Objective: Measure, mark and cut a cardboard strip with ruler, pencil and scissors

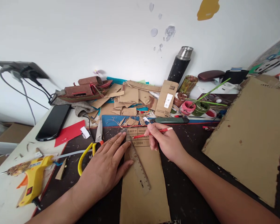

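My left hand (pixel 109 160) lies flat with fingers stretched, its fingertips pressing on a clear ruler (pixel 140 171). The ruler slants across a long strip of brown cardboard (pixel 146 205) with printed text at its far end. In my right hand (pixel 164 141) a red pencil (pixel 142 135) is pinched, its tip pointing left at the ruler's edge near the printed text. Whether the tip touches the cardboard I cannot tell. Yellow-handled scissors (pixel 84 158) lie just left of my left hand, partly hidden by it.
A yellow glue gun (pixel 34 175) and a black phone (pixel 53 122) lie at the left. Cardboard scraps (pixel 128 95) and a brown model boat (pixel 84 91) fill the back. Open paint jars (pixel 188 107), a thermos (pixel 180 63) and a large cardboard sheet (pixel 249 140) stand toward the right.
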`<state>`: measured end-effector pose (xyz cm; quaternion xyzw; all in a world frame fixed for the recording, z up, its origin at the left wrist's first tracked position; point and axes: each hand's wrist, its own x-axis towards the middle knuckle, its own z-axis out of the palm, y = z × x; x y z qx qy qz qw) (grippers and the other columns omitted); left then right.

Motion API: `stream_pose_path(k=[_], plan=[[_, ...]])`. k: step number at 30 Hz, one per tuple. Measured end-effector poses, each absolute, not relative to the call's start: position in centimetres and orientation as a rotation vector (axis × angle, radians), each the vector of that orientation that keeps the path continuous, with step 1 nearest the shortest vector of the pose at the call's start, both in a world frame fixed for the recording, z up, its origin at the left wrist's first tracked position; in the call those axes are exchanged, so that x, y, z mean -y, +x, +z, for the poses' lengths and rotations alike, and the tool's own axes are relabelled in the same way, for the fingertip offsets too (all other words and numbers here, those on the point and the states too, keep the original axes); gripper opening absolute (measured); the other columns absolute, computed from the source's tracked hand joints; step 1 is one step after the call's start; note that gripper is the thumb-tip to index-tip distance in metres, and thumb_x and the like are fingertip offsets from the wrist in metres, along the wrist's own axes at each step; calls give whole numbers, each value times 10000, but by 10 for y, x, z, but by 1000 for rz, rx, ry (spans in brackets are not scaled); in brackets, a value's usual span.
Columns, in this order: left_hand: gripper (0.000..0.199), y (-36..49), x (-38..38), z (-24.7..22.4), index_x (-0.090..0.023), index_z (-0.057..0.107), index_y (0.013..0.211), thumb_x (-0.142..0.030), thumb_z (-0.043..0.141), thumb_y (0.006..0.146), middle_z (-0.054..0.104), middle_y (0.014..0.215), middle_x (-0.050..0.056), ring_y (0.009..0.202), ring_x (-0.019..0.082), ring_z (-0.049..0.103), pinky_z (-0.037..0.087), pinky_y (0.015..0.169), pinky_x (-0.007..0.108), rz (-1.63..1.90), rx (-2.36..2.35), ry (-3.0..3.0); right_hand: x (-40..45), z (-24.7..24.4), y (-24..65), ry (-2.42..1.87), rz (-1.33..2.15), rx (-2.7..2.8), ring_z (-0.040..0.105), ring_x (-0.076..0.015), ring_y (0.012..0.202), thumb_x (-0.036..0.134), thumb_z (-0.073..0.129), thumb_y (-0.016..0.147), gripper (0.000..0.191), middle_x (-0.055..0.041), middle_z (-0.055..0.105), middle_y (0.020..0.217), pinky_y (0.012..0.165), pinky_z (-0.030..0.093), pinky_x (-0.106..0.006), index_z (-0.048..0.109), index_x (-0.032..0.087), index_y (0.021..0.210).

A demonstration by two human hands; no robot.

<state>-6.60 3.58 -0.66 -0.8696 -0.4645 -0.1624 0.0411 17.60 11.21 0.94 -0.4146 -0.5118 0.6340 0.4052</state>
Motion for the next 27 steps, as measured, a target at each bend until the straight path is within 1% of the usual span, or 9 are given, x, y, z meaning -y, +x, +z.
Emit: stream_pose_path(k=[3,6,12,15,20,27], plan=[[491,-66,-35,-7,-154,581,1474,-508,466,1153,592,1618,209,1478,363,594,574,1131,578,-505,1428,-2657,-112,9,176,-1042,1605,1287,517,-121,437,764,708,931,573,38,593,503,444,416,-232,709,204,812],[541,-66,-35,-7,-134,543,1531,-513,470,1152,594,1615,213,1481,359,590,565,1140,573,-518,1427,-2654,-112,10,176,-1042,1603,1290,514,-118,434,762,709,933,573,40,589,500,441,414,-228,709,202,813],[536,-65,-34,-8,-180,573,1550,-517,453,1151,557,1657,194,1484,380,583,563,1121,584,-458,1466,-2644,-112,12,176,-1053,1600,1307,514,-119,440,774,694,936,584,36,595,510,446,413,-230,705,203,812],[543,-64,-34,-7,-166,564,1557,-510,457,1151,557,1654,202,1481,388,584,559,1119,587,-448,1455,-2642,-112,13,176,-1074,1593,1318,521,-124,446,771,687,943,577,34,597,515,455,420,-238,708,208,819],[579,-61,-34,-5,-105,521,1565,-506,456,1153,598,1610,222,1469,374,595,553,1128,572,-470,1438,-2622,-112,13,176,-1078,1593,1325,528,-131,451,774,680,943,576,30,601,520,448,413,-243,707,212,820],[568,-61,-34,-4,-106,539,1553,-501,444,1157,591,1617,221,1466,387,595,549,1122,584,-422,1438,-2620,-111,15,176,-1067,1595,1319,537,-131,458,743,689,956,553,31,598,516,455,418,-242,708,209,813]])
